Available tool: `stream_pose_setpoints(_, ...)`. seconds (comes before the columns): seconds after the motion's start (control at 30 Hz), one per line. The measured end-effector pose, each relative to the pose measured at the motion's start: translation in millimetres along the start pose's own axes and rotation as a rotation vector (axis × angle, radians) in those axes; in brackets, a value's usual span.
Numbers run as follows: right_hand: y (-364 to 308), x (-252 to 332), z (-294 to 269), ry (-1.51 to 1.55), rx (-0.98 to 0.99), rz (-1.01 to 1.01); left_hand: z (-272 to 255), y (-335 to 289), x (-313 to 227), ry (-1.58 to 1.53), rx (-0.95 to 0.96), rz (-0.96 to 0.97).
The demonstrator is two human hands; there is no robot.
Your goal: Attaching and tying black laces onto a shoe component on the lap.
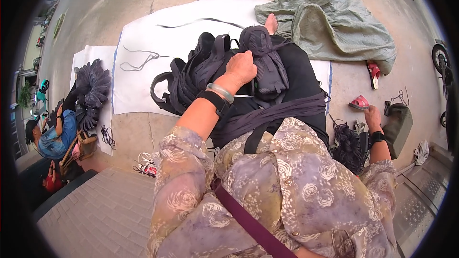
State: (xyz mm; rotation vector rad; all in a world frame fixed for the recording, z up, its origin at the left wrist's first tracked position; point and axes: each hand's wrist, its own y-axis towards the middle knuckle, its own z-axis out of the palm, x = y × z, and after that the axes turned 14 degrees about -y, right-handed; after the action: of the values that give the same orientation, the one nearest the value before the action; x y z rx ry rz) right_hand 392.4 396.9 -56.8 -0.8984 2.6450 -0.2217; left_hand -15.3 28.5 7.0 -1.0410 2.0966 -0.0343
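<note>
Over my lap, my left hand (241,69) is closed on the edge of a dark grey mesh fabric piece (268,59) with straps, which lies across my thighs. Beside it, a bunch of dark grey webbing straps (193,69) spreads to the left. More flat dark strips (272,113) run across my upper legs. Out to the right, my right hand (373,117) hangs low with its fingers drawn together; what they hold, if anything, is too small to make out. Close by that hand is a tangled heap of dark straps (348,145).
A white sheet (138,43) lies under my legs, with loose dark cords on it. A grey-green cloth (330,24) is heaped at the far right. Red sandals (358,102) and an olive bag (398,129) lie rightward. Another person (57,134) sits at left near a dark strap bundle (92,88).
</note>
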Motion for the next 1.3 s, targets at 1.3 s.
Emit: stream_pose_setpoints(1.3, 0.9, 234.4, -167.2, 1.323, 1.220, -0.611, -34.9, -40.8, -46.4, -0.488, -0.195, 0.509)
